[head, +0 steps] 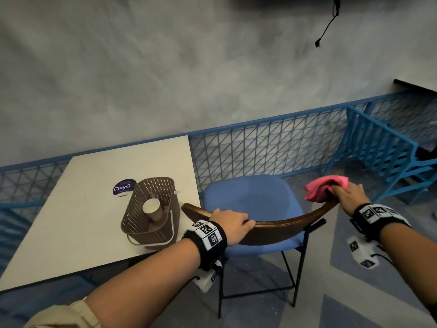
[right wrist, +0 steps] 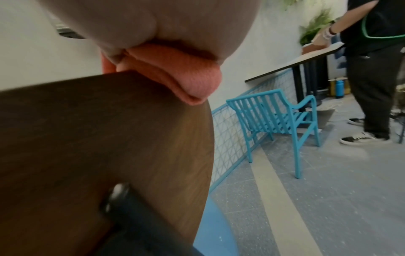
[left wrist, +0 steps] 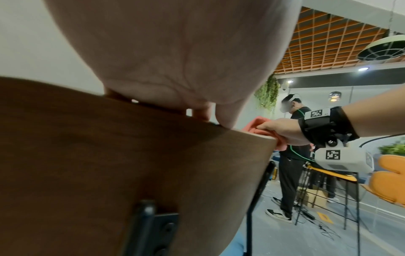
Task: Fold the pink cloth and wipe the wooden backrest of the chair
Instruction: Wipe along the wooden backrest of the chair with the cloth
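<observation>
A chair with a blue padded seat [head: 250,200] and a curved dark wooden backrest [head: 283,224] stands in front of me. My left hand [head: 233,222] grips the backrest's top edge left of its middle, fingers curled over it. My right hand [head: 350,192] holds the bunched pink cloth [head: 324,188] against the backrest's right end. In the left wrist view the backrest [left wrist: 109,147] fills the frame, with the cloth [left wrist: 103,123] and right hand [left wrist: 282,129] at its far end. In the right wrist view the folded cloth [right wrist: 181,74] sits squeezed between palm and backrest [right wrist: 109,129].
A white table [head: 82,197] at the left carries a brown perforated basket [head: 151,209] with a paper cup [head: 152,207] and a purple lid [head: 124,187]. A blue mesh railing [head: 272,143] runs behind. A blue slatted chair [right wrist: 278,119] stands to the right, and a person [left wrist: 291,155] beyond it.
</observation>
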